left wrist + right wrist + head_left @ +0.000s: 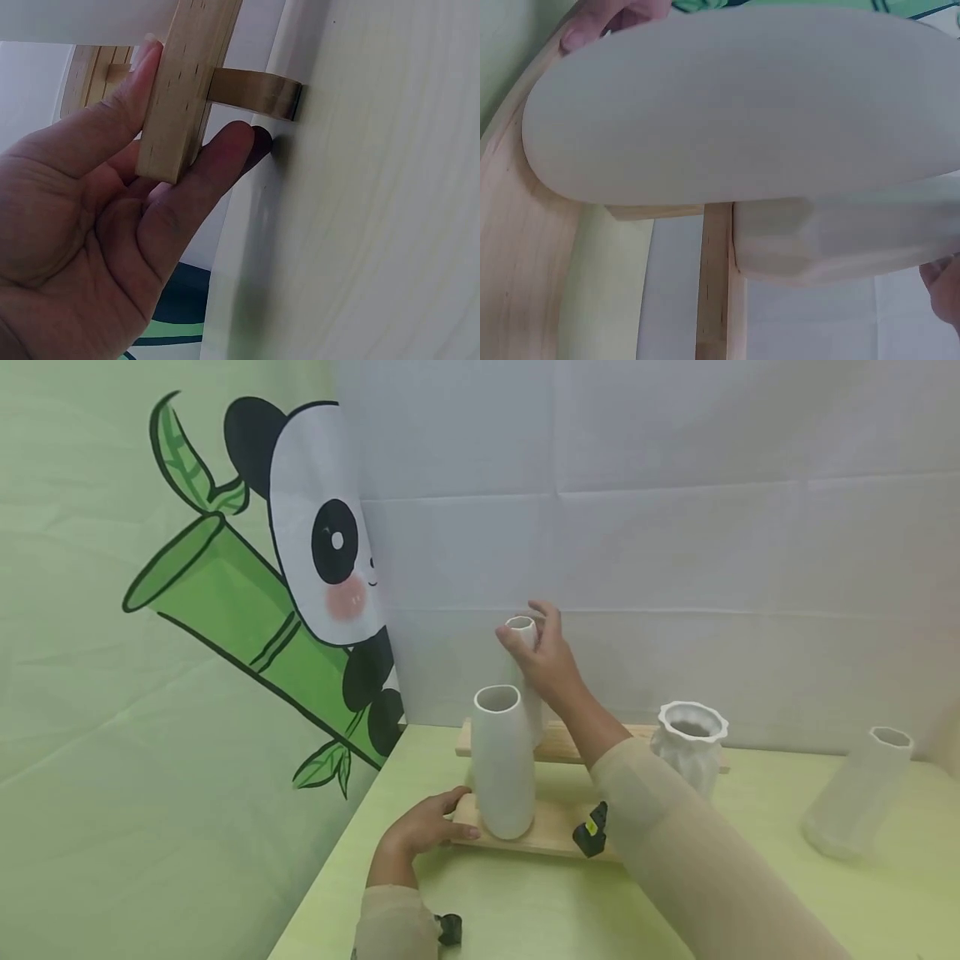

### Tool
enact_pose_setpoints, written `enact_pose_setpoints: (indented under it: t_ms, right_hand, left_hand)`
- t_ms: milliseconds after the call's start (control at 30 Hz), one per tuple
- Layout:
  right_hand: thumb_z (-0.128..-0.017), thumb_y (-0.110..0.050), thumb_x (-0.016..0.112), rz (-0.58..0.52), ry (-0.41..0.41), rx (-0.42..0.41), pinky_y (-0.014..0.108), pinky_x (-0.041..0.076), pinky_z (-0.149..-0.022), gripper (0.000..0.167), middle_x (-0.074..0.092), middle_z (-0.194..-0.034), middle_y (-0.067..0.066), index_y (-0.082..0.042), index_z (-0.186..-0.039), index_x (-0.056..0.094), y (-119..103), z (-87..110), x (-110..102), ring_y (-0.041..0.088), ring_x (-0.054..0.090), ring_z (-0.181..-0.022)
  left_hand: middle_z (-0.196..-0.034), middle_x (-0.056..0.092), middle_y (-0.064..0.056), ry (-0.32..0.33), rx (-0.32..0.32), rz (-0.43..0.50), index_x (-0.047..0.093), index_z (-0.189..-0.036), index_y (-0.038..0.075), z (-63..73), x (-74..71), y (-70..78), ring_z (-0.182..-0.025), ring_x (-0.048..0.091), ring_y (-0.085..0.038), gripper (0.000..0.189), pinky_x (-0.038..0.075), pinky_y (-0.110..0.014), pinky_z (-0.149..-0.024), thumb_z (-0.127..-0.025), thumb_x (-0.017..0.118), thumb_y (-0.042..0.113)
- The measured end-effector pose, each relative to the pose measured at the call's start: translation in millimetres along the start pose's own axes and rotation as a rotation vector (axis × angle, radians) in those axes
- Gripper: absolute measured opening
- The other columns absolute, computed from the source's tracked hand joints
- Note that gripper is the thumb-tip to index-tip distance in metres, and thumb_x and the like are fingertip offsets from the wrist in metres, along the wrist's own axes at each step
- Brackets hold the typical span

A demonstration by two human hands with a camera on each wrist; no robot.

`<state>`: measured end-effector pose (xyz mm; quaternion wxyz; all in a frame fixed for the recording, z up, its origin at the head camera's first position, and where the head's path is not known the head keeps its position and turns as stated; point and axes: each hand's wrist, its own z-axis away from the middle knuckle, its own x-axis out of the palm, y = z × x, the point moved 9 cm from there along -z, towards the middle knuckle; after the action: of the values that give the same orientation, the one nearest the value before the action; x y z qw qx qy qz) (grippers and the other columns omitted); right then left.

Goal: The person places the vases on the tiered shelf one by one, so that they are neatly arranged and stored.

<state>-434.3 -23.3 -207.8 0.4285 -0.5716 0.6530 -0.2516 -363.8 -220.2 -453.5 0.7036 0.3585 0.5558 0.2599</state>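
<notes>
My left hand [423, 827] grips the left end of a two-tier wooden stand's front board [555, 827]. In the left wrist view its thumb lies on one face of the board [184, 90], the fingers on the other side. On that board stands a tall white vase [504, 768], upright. Behind it, a narrower white vase [533, 718] stands on the rear board [562, 741]. My right hand [553, 668] holds this rear vase near its rim, thumb at the left. The front vase [735, 105] partly hides the rear vase [832, 232] in the right wrist view.
A white vase with a ruffled rim [686, 752] is partly behind the right sleeve [697, 852]. Farther right, a slim white vase [858, 793] stands on the pale table [525, 910]. White cloth [675, 552] hangs behind, a panda-printed sheet [75, 735] at left.
</notes>
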Motion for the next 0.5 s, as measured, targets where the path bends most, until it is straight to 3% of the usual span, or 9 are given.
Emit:
enact_pose_setpoints:
  t_ms: [67,167,367,500]
  right_hand:
    - [-0.087,-0.065,0.057,-0.01,0.013,-0.013,0.044,0.039,-0.111,0.088,0.038,-0.155,0.004,-0.023,-0.153,0.016,-4.7,5.2,-5.0,0.024,0.043,-0.137]
    - [-0.088,-0.066,0.055,-0.027,0.02,-0.043,0.042,0.025,-0.121,0.092,0.024,-0.162,0.002,-0.023,-0.155,0.009,-9.8,16.7,-11.4,0.021,0.026,-0.148]
    - [-0.094,-0.057,0.054,-0.024,-0.047,-0.102,0.044,0.018,-0.123,0.088,0.01,-0.165,-0.001,-0.025,-0.157,0.002,-14.9,51.1,-18.9,0.017,0.014,-0.151]
    - [-0.096,-0.052,0.054,-0.026,-0.097,-0.119,0.044,0.017,-0.123,0.083,0.01,-0.164,-0.001,-0.027,-0.156,0.003,-17.0,76.8,-24.3,0.018,0.014,-0.151]
  left_hand:
    - [-0.152,0.044,-0.013,0.003,0.003,0.007,0.044,-0.148,0.019,-0.9,-0.6,-0.2,-0.141,0.037,-0.036,0.085,0.035,-0.058,-0.111,-0.075,0.083,0.038]
    - [-0.151,0.045,-0.013,0.004,0.013,0.005,0.045,-0.148,0.019,-1.2,-0.7,0.0,-0.141,0.039,-0.035,0.083,0.036,-0.057,-0.111,-0.076,0.083,0.038]
    - [-0.15,0.046,-0.014,-0.001,0.026,0.009,0.045,-0.147,0.018,-1.4,2.0,1.8,-0.14,0.039,-0.036,0.082,0.035,-0.058,-0.111,-0.076,0.082,0.037]
    - [-0.15,0.046,-0.014,0.006,0.029,0.005,0.046,-0.147,0.018,-2.3,2.6,2.8,-0.14,0.039,-0.037,0.082,0.034,-0.059,-0.111,-0.076,0.082,0.038]
